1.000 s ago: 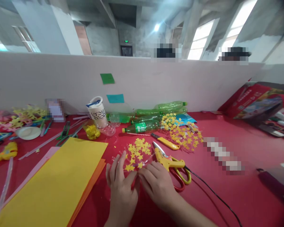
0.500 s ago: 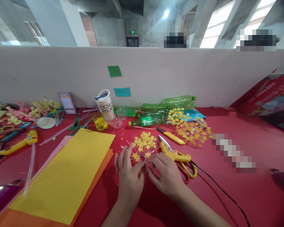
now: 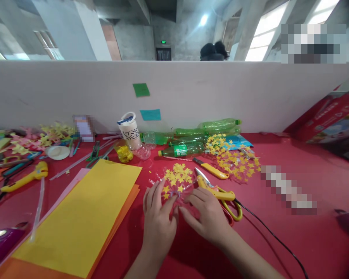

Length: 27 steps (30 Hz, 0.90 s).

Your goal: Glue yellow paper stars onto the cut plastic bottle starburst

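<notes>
Yellow paper stars [image 3: 178, 174] cover part of a clear plastic piece with thin strips on the red table. My left hand [image 3: 159, 217] is at its lower left, thumb and index fingertip at the near edge of the piece, other fingers apart. At its lower right is my right hand [image 3: 205, 211], thumb and fingers spread a little and near the plastic; nothing plain shows between them. The yellow glue gun [image 3: 218, 192] lies beside my right hand, over scissors [image 3: 235, 209] with red and yellow handles.
Yellow paper sheets [image 3: 84, 209] lie on the left, with another yellow glue gun [image 3: 29, 178] beyond. Green bottles [image 3: 189, 149], a white cup [image 3: 129, 130], a yellow cutter [image 3: 215, 170] and more stars [image 3: 238, 162] stand or lie farther back.
My right hand's fingertips have moved slightly away from my left thumb, widening the space between the hands. The left hand's thumb has shifted slightly up over the plastic.
</notes>
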Motion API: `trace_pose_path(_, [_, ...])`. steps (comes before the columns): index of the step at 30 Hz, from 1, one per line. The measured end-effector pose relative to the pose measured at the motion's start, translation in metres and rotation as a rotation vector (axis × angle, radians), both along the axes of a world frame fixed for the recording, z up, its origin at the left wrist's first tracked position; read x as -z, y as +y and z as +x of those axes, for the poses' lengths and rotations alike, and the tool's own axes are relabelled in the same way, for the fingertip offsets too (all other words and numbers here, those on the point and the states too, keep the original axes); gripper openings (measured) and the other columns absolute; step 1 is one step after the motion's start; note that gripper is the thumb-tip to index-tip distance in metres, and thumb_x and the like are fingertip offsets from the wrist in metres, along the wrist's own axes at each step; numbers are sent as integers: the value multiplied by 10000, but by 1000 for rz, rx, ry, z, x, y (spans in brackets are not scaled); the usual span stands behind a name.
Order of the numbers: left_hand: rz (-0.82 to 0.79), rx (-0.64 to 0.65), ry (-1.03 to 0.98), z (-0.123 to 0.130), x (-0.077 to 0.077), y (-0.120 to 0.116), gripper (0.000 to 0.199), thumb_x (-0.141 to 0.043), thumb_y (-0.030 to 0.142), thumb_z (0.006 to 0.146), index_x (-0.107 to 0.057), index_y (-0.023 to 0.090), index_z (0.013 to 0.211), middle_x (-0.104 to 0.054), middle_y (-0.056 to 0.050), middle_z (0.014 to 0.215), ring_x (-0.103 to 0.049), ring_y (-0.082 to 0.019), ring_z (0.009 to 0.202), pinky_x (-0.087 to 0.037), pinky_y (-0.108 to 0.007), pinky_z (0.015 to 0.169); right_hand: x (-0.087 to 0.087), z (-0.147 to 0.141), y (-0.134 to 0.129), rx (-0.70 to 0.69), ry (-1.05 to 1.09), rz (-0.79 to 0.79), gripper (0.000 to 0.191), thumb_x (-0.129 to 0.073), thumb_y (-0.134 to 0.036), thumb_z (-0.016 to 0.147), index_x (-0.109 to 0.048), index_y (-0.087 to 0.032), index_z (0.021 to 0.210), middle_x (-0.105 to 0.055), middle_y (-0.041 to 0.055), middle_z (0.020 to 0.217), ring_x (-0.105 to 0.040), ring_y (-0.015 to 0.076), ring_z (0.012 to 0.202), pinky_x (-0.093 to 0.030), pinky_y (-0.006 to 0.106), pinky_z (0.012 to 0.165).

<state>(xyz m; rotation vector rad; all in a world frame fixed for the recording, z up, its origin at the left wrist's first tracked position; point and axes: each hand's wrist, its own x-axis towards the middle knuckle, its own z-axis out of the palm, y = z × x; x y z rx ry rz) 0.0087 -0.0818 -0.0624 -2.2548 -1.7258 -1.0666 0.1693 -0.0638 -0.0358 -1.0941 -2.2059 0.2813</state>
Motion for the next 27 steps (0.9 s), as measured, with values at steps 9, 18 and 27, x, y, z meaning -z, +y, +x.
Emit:
trace_pose_path(9, [51,6,54,-3,-11,2,208,-571,159,814,-682,206,983,-425,-132,1397,-403,-331,1267,-343,-569,1033,0,7,4,-11,10,8,59,-559,-219,840,-602,-180,831,-602,47,774,-513,198,762,-396,344,720])
trace_pose_path(18, [111,103,45,-6,-13,1,195,-565,92,802,-631,174,967,-387,-154,1416,-405,-323,1275,-346,-541,1044,-1,10,4,-28,14,-6,64,-558,-231,840,-604,-187,836,-596,47,778,-518,204,779,-400,360,748])
trace_pose_path(27, [-4,103,-137,-14,-15,-1,119,-583,128,801,-520,193,879,-396,-155,1392,-415,-289,1260,-401,-471,1004,-2,8,5,-45,30,9,67,-549,-219,844,-609,-189,850,-606,44,783,-522,199,783,-400,366,770])
